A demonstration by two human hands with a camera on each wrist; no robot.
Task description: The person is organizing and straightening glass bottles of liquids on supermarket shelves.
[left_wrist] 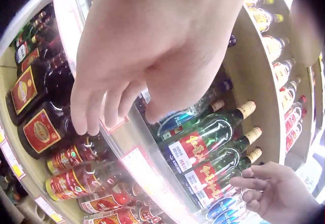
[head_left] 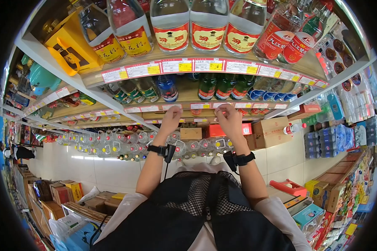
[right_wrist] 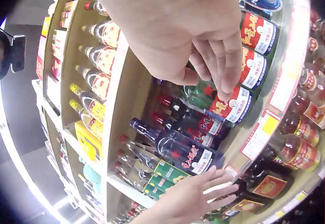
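Both hands are raised before a shelf of bottles. My left hand (head_left: pixel 171 120) is near a blue bottle (head_left: pixel 167 88); its fingers hang loosely bent and hold nothing visible. To its right, my right hand (head_left: pixel 231 121) has loosely curved fingers, below green bottles with red labels (head_left: pixel 225 87). In the left wrist view, the left palm (left_wrist: pixel 152 46) hides part of the shelf, and the right hand (left_wrist: pixel 279 193) is beside green bottles (left_wrist: pixel 223 155). The right wrist view has the right hand (right_wrist: pixel 177 36) over red-labelled bottles and the left hand (right_wrist: pixel 190 198) below a dark blue bottle (right_wrist: pixel 177 148).
Large clear bottles (head_left: pixel 170 31) line the upper shelf, with a yellow box (head_left: pixel 73 44) at its left. Price tags run along the shelf edges (head_left: pixel 177 66). Jugs (head_left: pixel 113 146), a red box (head_left: pixel 222 130) and a cardboard carton (head_left: pixel 271 131) stand low down.
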